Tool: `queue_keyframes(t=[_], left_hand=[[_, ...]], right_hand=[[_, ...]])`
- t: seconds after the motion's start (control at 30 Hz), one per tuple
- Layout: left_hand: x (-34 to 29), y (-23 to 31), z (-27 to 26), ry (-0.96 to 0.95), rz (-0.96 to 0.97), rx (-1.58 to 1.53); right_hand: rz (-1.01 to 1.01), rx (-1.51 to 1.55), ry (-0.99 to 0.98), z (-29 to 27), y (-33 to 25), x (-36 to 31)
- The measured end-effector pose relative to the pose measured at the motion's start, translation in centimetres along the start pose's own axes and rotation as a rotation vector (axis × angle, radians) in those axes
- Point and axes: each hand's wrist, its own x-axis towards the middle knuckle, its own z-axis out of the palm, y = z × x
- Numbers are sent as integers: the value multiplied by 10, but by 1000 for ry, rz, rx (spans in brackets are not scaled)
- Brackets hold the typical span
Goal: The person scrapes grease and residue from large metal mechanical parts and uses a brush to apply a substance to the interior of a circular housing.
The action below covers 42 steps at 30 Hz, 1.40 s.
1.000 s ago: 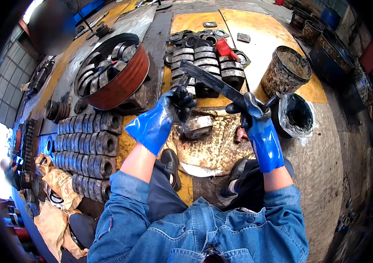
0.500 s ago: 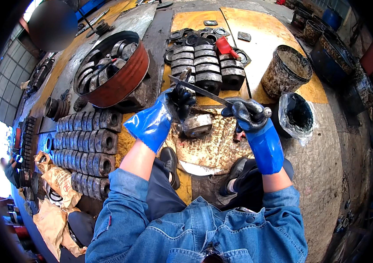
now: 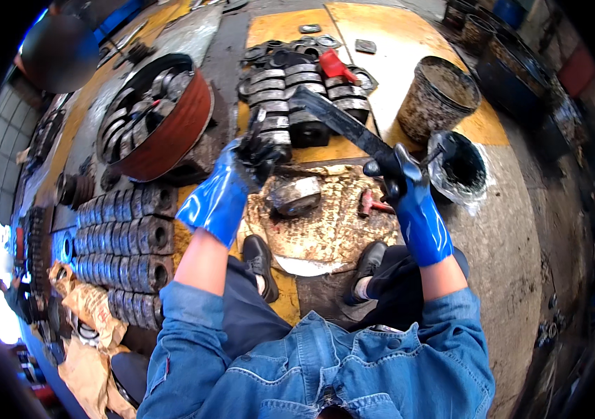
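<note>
My right hand [image 3: 402, 174], in a blue glove blackened over the fingers, grips a long flat-bladed tool [image 3: 343, 124] coated in black grease. Its blade points up and to the left, and its thin end sticks out past the thumb. My left hand [image 3: 255, 160], gloved alike, is closed with a dark piece jutting up from the fingers; I cannot make out its kind. Between and below the hands, a blackened metal block [image 3: 294, 195] with a bright face lies on stained cardboard [image 3: 332, 234]. Beside it on the right lies a red-handled hammer [image 3: 374, 202].
Rows of metal blocks [image 3: 126, 234] stand at left, with stacked metal parts [image 3: 304, 91] and a red scoop [image 3: 336, 66] ahead. A red-brown drum ring [image 3: 171, 140] holds curved pieces. A crusted bucket [image 3: 419, 105] and a plastic-lined bucket [image 3: 479, 188] stand right.
The blade has turned its broad side to view and its tip has swung up to the right, away from my left hand. My left hand has shifted left; the whole view has shifted too.
</note>
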Motion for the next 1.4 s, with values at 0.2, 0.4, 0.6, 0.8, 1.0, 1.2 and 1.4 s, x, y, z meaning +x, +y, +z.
queue_keyframes(t=[0.2, 0.4, 0.6, 0.8, 1.0, 1.2, 1.4], left_hand=[[-5, -4, 5, 212, 225, 268], [-15, -14, 7, 139, 168, 366], [-25, -36, 20, 159, 224, 564], [-27, -44, 18, 105, 265, 615], [-18, -54, 6, 94, 387, 690], [3, -48, -3, 109, 740, 938], [19, -48, -7, 179, 1034, 1405]], right_hand=[[82, 364, 495, -95, 38, 42], [-258, -535, 859, -233, 97, 59], [204, -1143, 1068, -247, 118, 63], [508, -1554, 803, -179, 116, 69], [427, -1491, 819, -166, 111, 72], [-4, -667, 542, -81, 42, 23], [64, 127, 140, 17, -30, -65]])
